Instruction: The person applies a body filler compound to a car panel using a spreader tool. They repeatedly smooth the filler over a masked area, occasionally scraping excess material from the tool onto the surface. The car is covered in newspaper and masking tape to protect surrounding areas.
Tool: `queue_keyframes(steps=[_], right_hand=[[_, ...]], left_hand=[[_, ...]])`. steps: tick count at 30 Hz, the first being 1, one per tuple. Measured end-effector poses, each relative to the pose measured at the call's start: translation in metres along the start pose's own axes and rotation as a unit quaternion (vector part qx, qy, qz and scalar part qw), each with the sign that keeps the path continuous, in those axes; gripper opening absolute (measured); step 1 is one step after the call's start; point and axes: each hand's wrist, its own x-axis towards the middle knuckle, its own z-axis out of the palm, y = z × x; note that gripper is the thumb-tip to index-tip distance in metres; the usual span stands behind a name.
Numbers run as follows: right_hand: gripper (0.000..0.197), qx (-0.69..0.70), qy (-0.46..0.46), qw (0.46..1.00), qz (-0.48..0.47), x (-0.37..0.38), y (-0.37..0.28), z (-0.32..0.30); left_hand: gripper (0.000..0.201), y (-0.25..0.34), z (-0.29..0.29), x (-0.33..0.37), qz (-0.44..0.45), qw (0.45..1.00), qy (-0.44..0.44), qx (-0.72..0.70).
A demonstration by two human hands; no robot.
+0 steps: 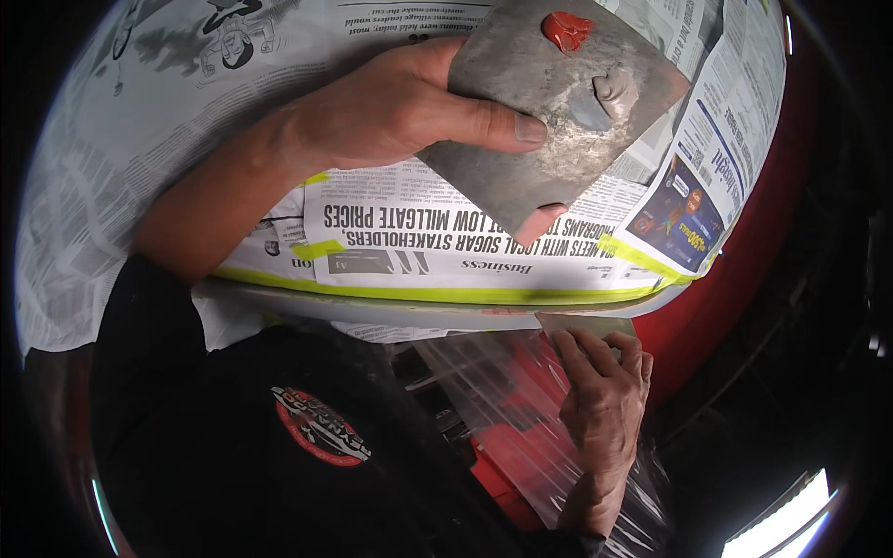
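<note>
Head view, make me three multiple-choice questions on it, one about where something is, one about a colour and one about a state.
1. Where is the red blob?
A. on the grey board
B. on the clear plastic sheet
C. on the black shirt

2. What colour is the tape along the lower edge of the newspaper?
A. blue
B. yellow-green
C. white

3. How is the board carried?
A. lying flat on the newspaper, untouched
B. gripped by the left hand, thumb across its face
C. pinched between both hands

Answers:
1 A, the blob sits near the board's top edge, with a grey blob lower on the same face.
2 B, a yellow-green strip runs along the paper's edge.
3 B, the left hand alone holds it; the right hand is lower down, fingers at a thin flat blade.
</note>
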Motion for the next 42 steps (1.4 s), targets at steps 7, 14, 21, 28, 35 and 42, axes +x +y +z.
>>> queue_keyframes(steps=[7,14,21,28,35,42], right_hand=[[0.057,0.007,-0.004,1.000,-0.019,-0.004,0.008,0.017],[0.046,-0.013,0.003,1.000,0.019,-0.005,0.008,0.002],[0.047,0.008,-0.002,1.000,0.014,0.001,0.011,0.005],[0.046,0.002,-0.010,1.000,0.022,-0.002,0.015,0.002],[0.045,0.005,0.020,0.999,0.040,-0.001,0.024,0.005],[0.053,0.006,-0.010,1.000,0.025,-0.005,0.027,0.012]], left_hand=[[0.043,-0.005,0.000,-0.001,0.013,0.999,0.005,-0.032],[0.042,-0.006,-0.001,0.000,0.025,0.998,-0.006,-0.054],[0.041,-0.010,-0.002,-0.001,0.019,0.998,0.003,-0.064],[0.042,-0.011,-0.001,-0.004,0.024,0.997,0.014,-0.072],[0.043,-0.012,-0.003,-0.004,0.018,0.998,0.016,-0.057],[0.042,-0.010,-0.002,-0.005,0.023,0.997,0.014,-0.074]])
